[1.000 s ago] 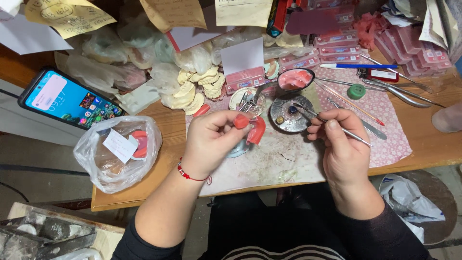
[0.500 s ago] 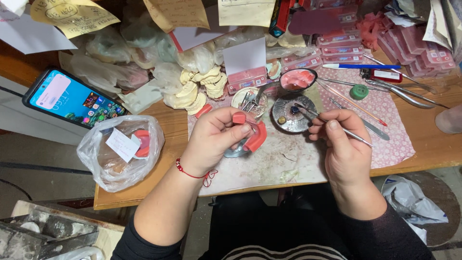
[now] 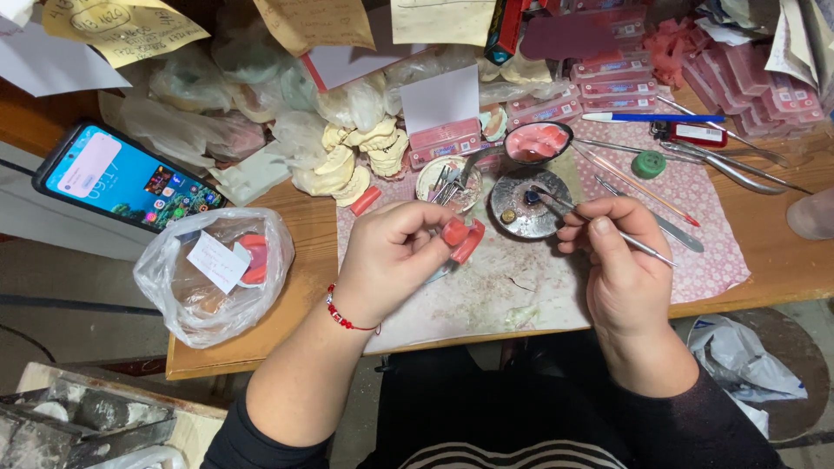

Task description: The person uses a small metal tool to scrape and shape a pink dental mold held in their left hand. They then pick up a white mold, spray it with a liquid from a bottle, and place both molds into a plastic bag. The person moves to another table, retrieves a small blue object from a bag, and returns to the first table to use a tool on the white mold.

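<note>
Over cluttered bench (image 3: 287, 287), left hand (image 3: 395, 260) curled tight around red wax denture base (image 3: 462, 239). Right hand (image 3: 617, 260) pinches thin metal tool (image 3: 591, 221), tip in round metal dish (image 3: 528, 204). Step looks like picking up wax; next move likely calls for carrying tip steadily to base.

Wooden bench (image 3: 287, 321) is carrying a lot. A smartphone (image 3: 130, 178) is lying at its left edge, screen lit. Just below it, a clear plastic bag (image 3: 213, 274) is sitting with a white slip inside. A worn white mat (image 3: 486, 291) is covering the middle, a pink patterned cloth (image 3: 704, 247) is lying right of it. A round metal dish (image 3: 526, 208) is resting on the mat; a blue pen (image 3: 651, 117) and a green cap (image 3: 648, 163) are lying on the cloth.
</note>
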